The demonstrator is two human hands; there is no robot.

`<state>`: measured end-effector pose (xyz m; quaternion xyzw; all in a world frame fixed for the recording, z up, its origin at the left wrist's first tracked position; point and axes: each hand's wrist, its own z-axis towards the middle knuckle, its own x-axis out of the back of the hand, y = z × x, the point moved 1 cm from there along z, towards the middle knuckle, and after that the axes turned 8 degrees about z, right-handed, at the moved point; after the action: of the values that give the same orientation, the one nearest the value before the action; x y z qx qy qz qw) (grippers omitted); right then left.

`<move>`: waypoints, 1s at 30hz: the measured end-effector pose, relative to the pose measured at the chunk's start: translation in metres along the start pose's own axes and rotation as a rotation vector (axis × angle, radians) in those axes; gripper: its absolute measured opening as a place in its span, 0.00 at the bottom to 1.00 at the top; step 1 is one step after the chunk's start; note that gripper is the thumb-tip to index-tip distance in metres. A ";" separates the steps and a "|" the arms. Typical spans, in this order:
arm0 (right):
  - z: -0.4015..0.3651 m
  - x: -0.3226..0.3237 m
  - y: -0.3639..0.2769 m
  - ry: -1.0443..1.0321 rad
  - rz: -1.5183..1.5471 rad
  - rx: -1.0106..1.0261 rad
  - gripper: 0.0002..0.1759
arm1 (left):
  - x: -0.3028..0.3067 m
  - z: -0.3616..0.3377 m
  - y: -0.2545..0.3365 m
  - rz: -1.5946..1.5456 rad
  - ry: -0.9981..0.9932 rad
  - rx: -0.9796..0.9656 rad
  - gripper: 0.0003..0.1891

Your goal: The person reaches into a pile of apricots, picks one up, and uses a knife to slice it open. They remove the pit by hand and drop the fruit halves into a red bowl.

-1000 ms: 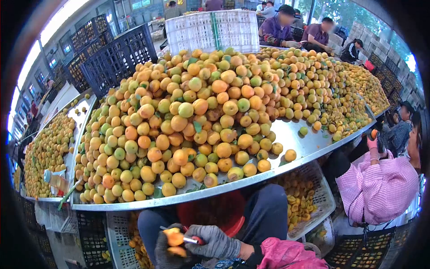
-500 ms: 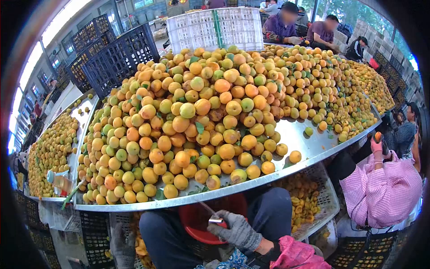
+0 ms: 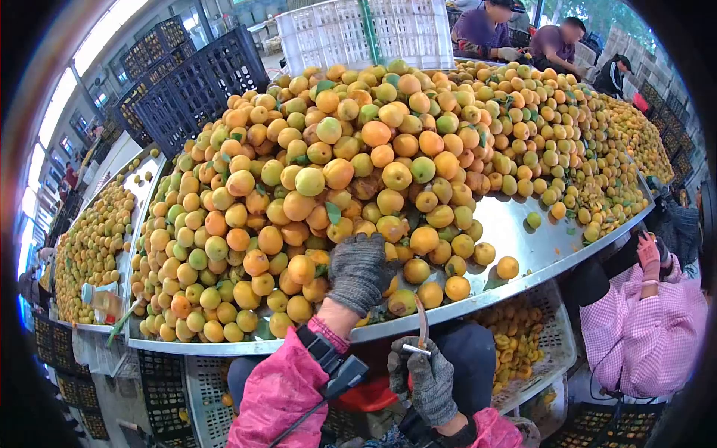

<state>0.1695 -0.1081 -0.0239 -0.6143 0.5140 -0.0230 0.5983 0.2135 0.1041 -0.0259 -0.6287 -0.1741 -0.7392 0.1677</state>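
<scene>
My left hand [image 3: 360,275], in a grey knitted glove, reaches into the front of a big heap of apricots [image 3: 310,181]. Its fingers curl down among the fruit, and whatever lies under the palm is hidden. Closer to my lap, my right hand [image 3: 427,384], also gloved, is closed around a small knife [image 3: 423,322] with its curved blade pointing up. A red basin [image 3: 371,396] sits between my knees, mostly covered by my arms. The apricots are orange, yellow and greenish, with a few leaves among them.
The metal table's raised rim [image 3: 493,300] runs in front of my knees. Below right is a white crate [image 3: 556,340] of cut fruit. Black crates [image 3: 202,82] and a white crate [image 3: 366,33] stand behind the heap. A person in pink checks [image 3: 646,328] sits at right.
My left hand has come up from low at the left onto the apricots. My right hand has shifted right, and the knife blade now points upward. The view has shifted slightly.
</scene>
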 end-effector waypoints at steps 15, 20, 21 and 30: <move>0.004 0.000 0.000 0.160 -0.028 0.139 0.16 | 0.000 -0.023 -0.002 -0.172 -0.058 0.214 0.31; 0.008 0.005 0.002 0.126 -0.012 0.102 0.14 | -0.005 -0.001 0.012 -0.182 -0.131 0.288 0.29; 0.008 0.007 0.001 0.138 -0.030 0.092 0.14 | -0.006 -0.002 0.014 -0.150 -0.091 0.218 0.30; 0.006 0.010 0.002 0.115 -0.044 0.072 0.14 | -0.001 -0.028 0.001 -0.374 0.055 0.285 0.27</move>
<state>0.1772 -0.1098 -0.0329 -0.6011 0.5328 -0.0902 0.5888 0.1895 0.0904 -0.0307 -0.5349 -0.3856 -0.7423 0.1196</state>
